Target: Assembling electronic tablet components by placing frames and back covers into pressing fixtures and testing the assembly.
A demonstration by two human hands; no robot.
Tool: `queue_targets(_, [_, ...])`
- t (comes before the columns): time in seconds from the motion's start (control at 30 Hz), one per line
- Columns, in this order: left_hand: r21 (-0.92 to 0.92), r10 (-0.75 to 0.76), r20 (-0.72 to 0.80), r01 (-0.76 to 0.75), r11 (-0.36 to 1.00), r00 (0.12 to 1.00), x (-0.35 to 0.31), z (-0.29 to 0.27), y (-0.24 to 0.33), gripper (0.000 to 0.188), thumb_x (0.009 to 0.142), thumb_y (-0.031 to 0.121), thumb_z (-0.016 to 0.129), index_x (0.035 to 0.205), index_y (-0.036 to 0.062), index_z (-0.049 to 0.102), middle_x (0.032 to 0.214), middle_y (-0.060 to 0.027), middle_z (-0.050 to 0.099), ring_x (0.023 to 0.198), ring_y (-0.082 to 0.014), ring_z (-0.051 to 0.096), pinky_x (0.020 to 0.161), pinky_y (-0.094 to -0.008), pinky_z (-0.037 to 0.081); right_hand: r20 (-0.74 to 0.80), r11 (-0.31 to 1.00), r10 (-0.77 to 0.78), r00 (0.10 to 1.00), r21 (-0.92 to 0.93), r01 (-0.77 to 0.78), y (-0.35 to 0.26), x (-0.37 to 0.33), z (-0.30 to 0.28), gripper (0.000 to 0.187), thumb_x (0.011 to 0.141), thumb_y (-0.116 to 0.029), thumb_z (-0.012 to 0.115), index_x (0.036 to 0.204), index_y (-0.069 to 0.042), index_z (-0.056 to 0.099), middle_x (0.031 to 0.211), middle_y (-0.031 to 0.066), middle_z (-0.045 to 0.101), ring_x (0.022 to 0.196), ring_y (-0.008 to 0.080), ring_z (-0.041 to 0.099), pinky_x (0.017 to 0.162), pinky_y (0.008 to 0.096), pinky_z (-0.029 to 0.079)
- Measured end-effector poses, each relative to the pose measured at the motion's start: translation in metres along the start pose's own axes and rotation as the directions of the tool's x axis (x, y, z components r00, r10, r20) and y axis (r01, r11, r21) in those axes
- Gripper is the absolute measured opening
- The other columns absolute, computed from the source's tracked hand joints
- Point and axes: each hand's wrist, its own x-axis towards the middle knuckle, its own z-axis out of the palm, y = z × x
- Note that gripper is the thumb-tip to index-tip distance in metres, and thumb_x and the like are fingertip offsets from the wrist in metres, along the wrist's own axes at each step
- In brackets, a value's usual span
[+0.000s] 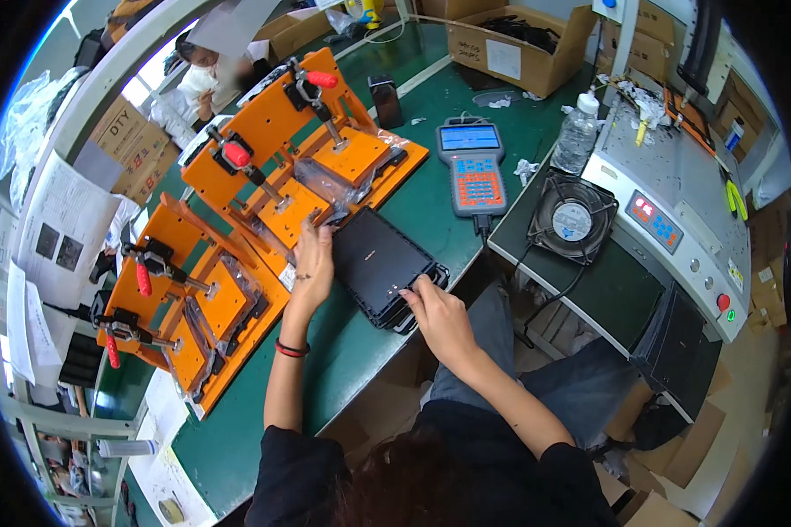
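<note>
A flat black rectangular panel [380, 255] lies on top of a stack of similar black pieces on the green bench, directly in front of me. Small shiny bits [394, 293] show on its surface near the right corner. There my right hand [444, 321] is closed, its fingertips pinched at the panel's edge; whatever is between them is too small to make out. My left hand [313, 263] is at the panel's left side, fingers stretched upward, nothing visibly in them. Just beyond it stands an orange clamping fixture [286, 230] with red-tipped toggle clamps.
Past the panel, a handheld device [475, 167] with a screen and orange keys lies on the bench. To the right are a small fan [573, 220], a clear bottle [576, 136] and a grey machine [677, 202] with buttons. An open carton [518, 53] stands behind. Another person [206, 79] sits across.
</note>
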Motion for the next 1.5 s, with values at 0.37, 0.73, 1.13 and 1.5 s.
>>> queue_targets(0.37, [-0.143,0.222,-0.33,-0.281,0.949,0.917,-0.064,-0.006,0.05,0.026,0.089,0.012,0.041,0.109,-0.0031,0.049,0.107,-0.0162,0.055,0.099,-0.0284,0.052,0.093,-0.0359,0.034,-0.004,0.971,0.17,0.985,0.17,-0.167,0.013,-0.041,-0.036,0.011,0.087,-0.006,0.056,0.082,0.0,0.048,0.061,0.0077,0.048,0.052,0.012,0.048,0.05,0.0254,0.04])
queue_targets(0.73, [0.725,0.492,-0.632,0.233,0.649,0.598,-0.089,-0.126,0.001,0.061,0.086,0.017,0.057,0.132,-0.0074,0.027,0.133,-0.0254,0.033,0.127,-0.0368,0.028,0.104,-0.0442,0.022,0.261,0.425,0.755,0.601,0.503,-0.752,0.107,-0.167,-0.097,0.026,0.094,-0.016,0.05,0.069,-0.011,0.043,0.057,-0.007,0.036,0.047,0.0007,0.031,0.042,0.0197,0.021])
queue_targets(1.13, [0.491,0.332,-0.811,0.252,0.834,0.482,0.05,-0.304,-0.03,0.033,0.091,0.026,0.045,0.101,-0.0047,0.052,0.087,-0.0234,0.062,0.082,-0.0329,0.061,0.075,-0.0374,0.046,0.345,0.413,0.711,0.613,0.5,-0.761,0.142,-0.181,-0.098,0.039,0.096,-0.03,0.047,0.063,-0.008,0.048,0.054,-0.0033,0.042,0.046,0.0046,0.037,0.044,0.021,0.027])
queue_targets(1.5, [-0.396,-0.594,-0.188,0.493,0.775,0.782,0.078,-0.344,-0.047,0.022,0.09,0.016,0.047,0.105,0.0026,0.057,0.091,-0.0073,0.06,0.087,-0.02,0.064,0.076,-0.0274,0.054,0.399,0.394,0.76,0.512,0.344,-0.853,0.136,-0.173,-0.094,0.033,0.095,-0.025,0.047,0.068,-0.007,0.05,0.059,-0.0017,0.048,0.051,0.0062,0.044,0.049,0.0206,0.034])
